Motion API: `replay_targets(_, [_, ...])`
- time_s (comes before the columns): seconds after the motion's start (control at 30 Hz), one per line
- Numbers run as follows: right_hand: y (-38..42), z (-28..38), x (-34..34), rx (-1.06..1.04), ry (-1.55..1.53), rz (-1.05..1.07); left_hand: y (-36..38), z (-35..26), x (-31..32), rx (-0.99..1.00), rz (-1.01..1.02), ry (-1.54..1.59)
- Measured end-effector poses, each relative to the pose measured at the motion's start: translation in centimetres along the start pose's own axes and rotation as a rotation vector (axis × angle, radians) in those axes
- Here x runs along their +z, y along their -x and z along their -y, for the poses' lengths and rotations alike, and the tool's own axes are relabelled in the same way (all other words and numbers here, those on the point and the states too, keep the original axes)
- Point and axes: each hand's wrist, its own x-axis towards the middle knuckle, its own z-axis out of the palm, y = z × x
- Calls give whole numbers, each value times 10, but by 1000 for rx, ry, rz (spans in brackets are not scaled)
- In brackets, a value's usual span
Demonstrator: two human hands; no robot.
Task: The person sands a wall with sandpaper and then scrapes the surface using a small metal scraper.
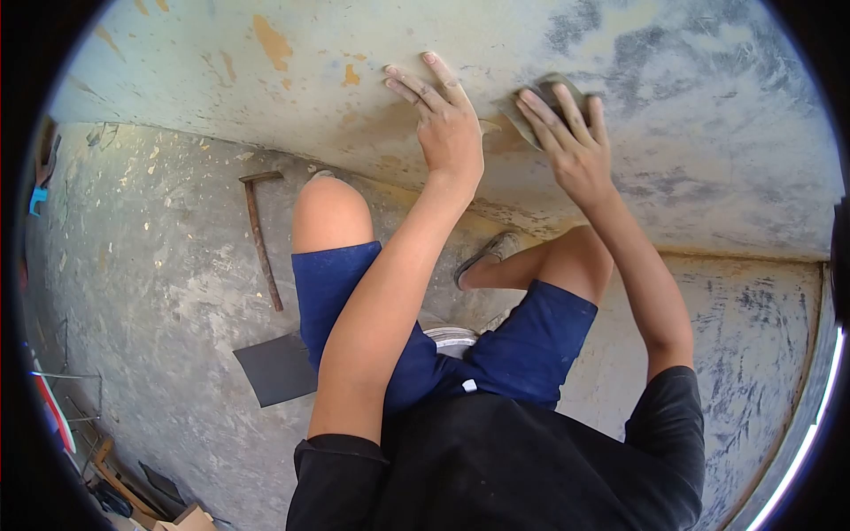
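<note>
The patchy, pale wall (354, 115) fills the upper part of the head view, with tan spots on the left and dark smudges on the right. Flat against it rests my left hand (449, 133), fingers stretched out and nothing visible in it. To its right, my right hand (577, 150) presses a dusty, grey-green piece of sandpaper (567, 86) onto the wall. My fingers lie over much of that piece, hiding part of it. Dust coats the fingertips of both hands.
A hammer (258, 234) lies on the concrete floor (159, 292) left of my knee. Nearer me is a dark sheet (276, 367) resembling sandpaper. I sit low, legs apart, on something partly hidden. Wooden pieces and a cardboard box (186, 519) are at lower left.
</note>
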Motion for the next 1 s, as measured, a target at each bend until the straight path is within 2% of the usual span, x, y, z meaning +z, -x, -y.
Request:
replay_targets(0.07, [29,-13,3,16,17,-3,0,-2,-2,-9,29,4])
replay_targets(0.23, [-9,15,10,49,-20,-65,-2,2,4,3,-6,-29])
replay_targets(0.3, [-23,25,10,53,-50,-52,0,0,7,2,44,-178])
replay_targets(0.4, [-2,7,2,33,-30,-14,-1,1,6,1,74,-191])
replay_targets(0.47, [24,-8,1,44,1,-34,1,-2,1,-1,53,-100])
replay_targets(0.5, [20,-8,2,41,-1,-38,1,-1,1,-7,29,-15])
replay_targets(0.6, [0,7,10,53,-5,-114,0,2,9,14,-44,-28])
replay_targets(0.73, [-19,20,8,48,-72,-15,0,0,3,1,13,-21])
replay_targets(0.87, [24,-5,7,92,-30,-59,0,-2,4,2,10,-17])
replay_targets(1.0, [-9,5,3,38,-6,-81,0,4,9,20,41,-117])
